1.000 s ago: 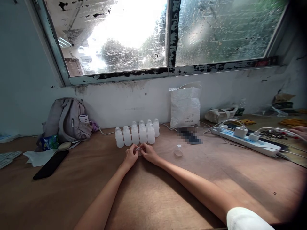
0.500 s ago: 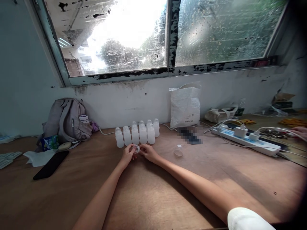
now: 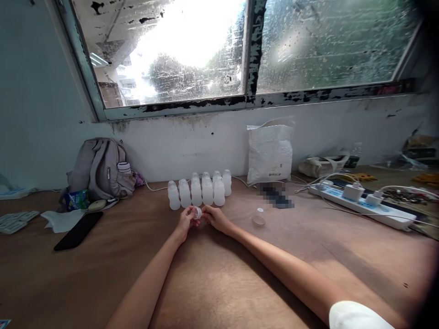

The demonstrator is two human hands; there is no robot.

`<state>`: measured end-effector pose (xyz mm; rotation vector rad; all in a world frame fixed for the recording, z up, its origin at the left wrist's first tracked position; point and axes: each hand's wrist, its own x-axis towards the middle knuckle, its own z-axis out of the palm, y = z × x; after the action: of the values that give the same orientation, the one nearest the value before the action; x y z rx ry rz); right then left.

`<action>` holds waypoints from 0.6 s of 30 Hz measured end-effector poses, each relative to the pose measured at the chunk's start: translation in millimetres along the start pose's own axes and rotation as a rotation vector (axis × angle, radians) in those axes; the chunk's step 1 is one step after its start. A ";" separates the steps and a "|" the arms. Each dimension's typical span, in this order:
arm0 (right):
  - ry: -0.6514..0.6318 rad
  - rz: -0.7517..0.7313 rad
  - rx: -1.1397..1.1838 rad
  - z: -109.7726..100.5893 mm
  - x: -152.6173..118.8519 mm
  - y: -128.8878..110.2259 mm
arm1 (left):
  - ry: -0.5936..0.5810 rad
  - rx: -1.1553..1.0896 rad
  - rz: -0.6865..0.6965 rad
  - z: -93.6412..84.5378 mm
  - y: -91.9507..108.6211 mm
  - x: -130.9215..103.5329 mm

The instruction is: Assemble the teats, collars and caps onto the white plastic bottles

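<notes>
A small clear round ring or cap (image 3: 197, 213) is between my hands, in front of several frosted white bottles (image 3: 207, 192) standing in a cluster. My left hand (image 3: 187, 221) is closed on its left side, thumb and fingers pinching it. My right hand (image 3: 216, 218) is close at its right, fingers bent together; whatever lies between the fingertips is too small to make out. Right of my hands, a clear round ring (image 3: 259, 220) lies on the wooden table (image 3: 219, 274), with a small white disc (image 3: 260, 210) just behind it.
A grey backpack (image 3: 99, 169), a black phone (image 3: 78, 231) and white tissue (image 3: 63, 220) are at the left. A white plastic bag (image 3: 270, 153) leans on the wall. At the right lies a power strip (image 3: 366, 205) with plugs and cables.
The view has shifted slightly, moving the scene rightward. The clear piece in my left hand has turned and shows more side-on. Another person's hand at the right edge is gone from view.
</notes>
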<state>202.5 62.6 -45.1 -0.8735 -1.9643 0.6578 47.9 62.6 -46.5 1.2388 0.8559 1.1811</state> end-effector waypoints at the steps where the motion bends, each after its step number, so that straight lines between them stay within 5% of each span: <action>1: -0.003 0.001 -0.001 -0.5 0.1 -0.2 | 0.011 -0.004 0.001 0.6 -0.6 0.1; 11: 0.010 -0.006 -0.033 -5.5 -0.9 0.0 | 0.031 0.009 0.000 4.2 0.5 -2.7; 18: 0.158 0.003 -0.081 -12.8 -3.3 -3.0 | 0.065 0.137 0.054 9.5 2.6 0.3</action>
<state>213.8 59.7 -38.4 -0.9491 -1.8579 0.4977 56.5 60.5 -42.3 1.3476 0.9698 1.2276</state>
